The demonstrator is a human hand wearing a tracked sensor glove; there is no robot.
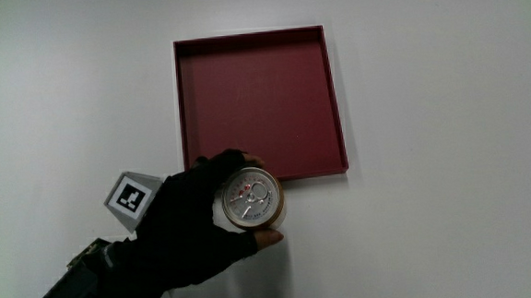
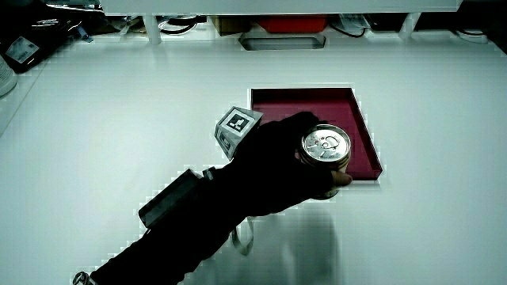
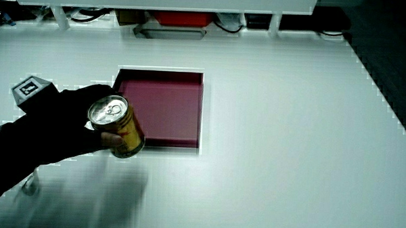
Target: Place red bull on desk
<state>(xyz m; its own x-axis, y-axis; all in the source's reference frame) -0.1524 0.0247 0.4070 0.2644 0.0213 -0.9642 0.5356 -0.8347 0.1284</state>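
Main view: hand [image 1: 191, 223] in the black glove has its fingers [image 1: 229, 160] wrapped around a can [image 1: 248, 199], one finger over the side nearest the tray, thumb tip showing at the side nearest the person. Firm grasp, fingers curled and pressed to the can wall, not spread. Can top with pull tab faces up, clear of the fingers.

Can sits in the grip just at the near rim of the red tray [image 1: 332, 99], nearer to the person than the tray floor. Cannot tell from above whether it is lifted or touching the desk [image 1: 453, 202].

In a side view the can [image 3: 117, 128] shows a gold body, slightly tilted, held in the fingers [image 3: 111, 139] just beside the tray [image 3: 169, 106], near its corner closest to the person. A soft shadow lies on the desk under the hand, so the can looks to be off the surface.

In a side view the can [image 2: 325, 149] overlaps the tray [image 2: 364, 134] near edge, the hand [image 2: 273, 170] closed around it. Patterned cube [image 2: 236, 127] sits on the back of the hand, away from the fingertips. A dark box is strapped on the forearm [image 2: 178, 198].
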